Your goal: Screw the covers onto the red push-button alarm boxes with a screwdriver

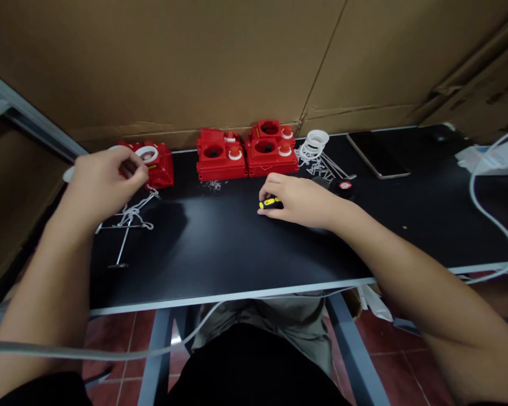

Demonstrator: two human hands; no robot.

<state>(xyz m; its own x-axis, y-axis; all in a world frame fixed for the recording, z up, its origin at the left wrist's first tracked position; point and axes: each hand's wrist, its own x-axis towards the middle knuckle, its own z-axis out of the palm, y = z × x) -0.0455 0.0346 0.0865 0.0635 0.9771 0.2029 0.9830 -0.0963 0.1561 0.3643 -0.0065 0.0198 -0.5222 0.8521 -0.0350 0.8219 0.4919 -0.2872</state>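
My right hand (298, 200) is closed around a screwdriver (270, 203) with a yellow and black handle, over the middle of the black table. The rest of the screwdriver is hidden by my fingers. My left hand (104, 183) is raised at the left, with fingers curled and thumb and index close together. Whatever it pinches, if anything, is hidden. Behind it stands a red housing (165, 166) with a white ring (147, 154) on top. Below it lie white cords (135, 214) and thin metal rods (124, 243).
Two red housings (222, 163) (271, 163) with round holes stand along the cardboard back wall. White rings (315, 144), more rods (336, 166) and a dark round part (342, 186) lie right of them. Farther right is a phone (376, 155). A white cable (491, 217) crosses the table's right end.
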